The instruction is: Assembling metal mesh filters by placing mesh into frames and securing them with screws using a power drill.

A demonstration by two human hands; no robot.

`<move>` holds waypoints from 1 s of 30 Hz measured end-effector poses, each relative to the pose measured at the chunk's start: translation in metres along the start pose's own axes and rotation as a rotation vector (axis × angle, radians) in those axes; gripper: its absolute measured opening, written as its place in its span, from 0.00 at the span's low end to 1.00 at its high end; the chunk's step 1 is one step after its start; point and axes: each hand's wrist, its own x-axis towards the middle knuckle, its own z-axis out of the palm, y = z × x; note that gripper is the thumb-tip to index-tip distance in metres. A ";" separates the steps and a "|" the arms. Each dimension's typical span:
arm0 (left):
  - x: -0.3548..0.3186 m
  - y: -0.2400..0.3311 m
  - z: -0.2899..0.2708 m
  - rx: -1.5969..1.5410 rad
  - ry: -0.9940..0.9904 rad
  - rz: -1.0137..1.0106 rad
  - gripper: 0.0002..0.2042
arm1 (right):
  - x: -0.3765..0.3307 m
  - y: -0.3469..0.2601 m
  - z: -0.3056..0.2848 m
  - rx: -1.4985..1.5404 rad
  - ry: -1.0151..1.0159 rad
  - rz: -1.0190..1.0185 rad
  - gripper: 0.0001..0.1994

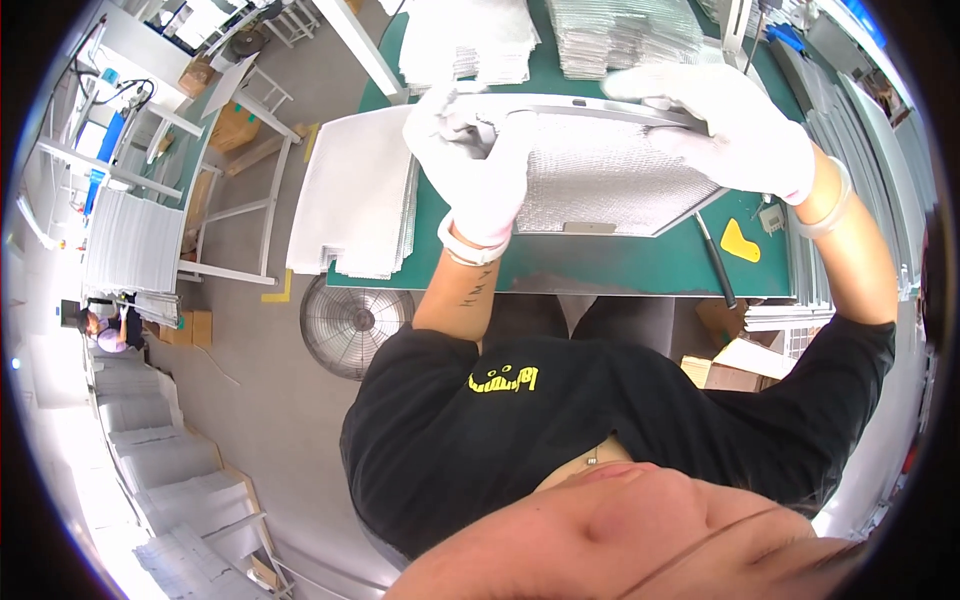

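Note:
A silver metal mesh filter panel (610,170) with a grey frame is tilted above the green table (590,265). My left hand (468,150), in a white glove, grips the panel's left end with its fingers curled. At the right end my right hand (725,130), also gloved, is closed on the frame, thumb below and fingers over the top edge. On the table close to my right hand lie a black-handled tool (716,260), a yellow scraper-like piece (740,241) and a small metal part (771,219).
Left of the panel is a stack of pale mesh sheets (350,190). Two more mesh stacks (468,40) (625,35) stand at the table's far side. A round floor fan (362,318) is below the left corner. Long metal strips (850,150) line the right side.

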 end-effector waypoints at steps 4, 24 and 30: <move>-0.002 -0.015 -0.001 0.180 0.010 0.103 0.25 | 0.006 -0.004 0.002 -0.017 0.107 -0.107 0.19; 0.002 -0.033 -0.026 0.220 -0.259 0.023 0.17 | -0.018 -0.009 -0.002 -0.526 0.292 -0.216 0.20; 0.048 -0.032 -0.042 0.651 -0.419 0.329 0.13 | -0.154 0.023 0.123 -0.312 0.696 0.619 0.17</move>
